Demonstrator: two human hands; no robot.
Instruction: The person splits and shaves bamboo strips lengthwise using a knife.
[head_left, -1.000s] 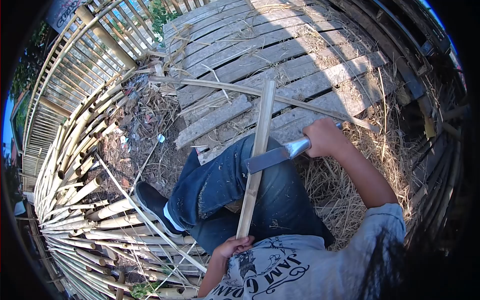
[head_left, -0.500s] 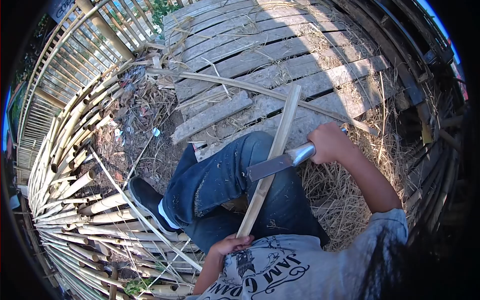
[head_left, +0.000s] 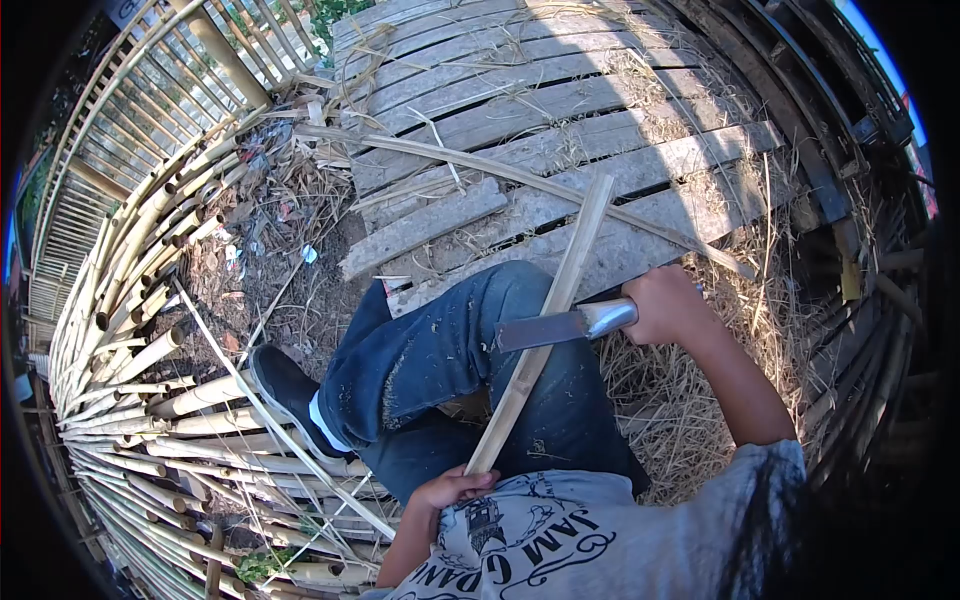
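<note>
A flat bamboo strip [head_left: 572,262] slants across my bent knee, its far end over the wooden boards and its near end at my waist. My left hand [head_left: 455,488] is closed round that near end, against my shirt. My right hand [head_left: 668,305] is wrapped round the handle of a knife [head_left: 545,331] with a broad, blunt-ended blade and a shiny metal collar. The blade lies across the strip's upper face, just above the knee, and points left. Most of the handle is hidden inside my fist.
A platform of weathered planks [head_left: 450,90] fills the top, with a loose board [head_left: 425,228] and a long thin bamboo strip [head_left: 520,175] on it. Cut bamboo poles [head_left: 150,400] are stacked at left beside a bamboo fence [head_left: 130,130]. Dry straw [head_left: 680,420] lies at right.
My right hand and the knife have shifted slightly down and to the right, the blade turning nearer to level. The strip stays over my knee in my left hand's hold.
</note>
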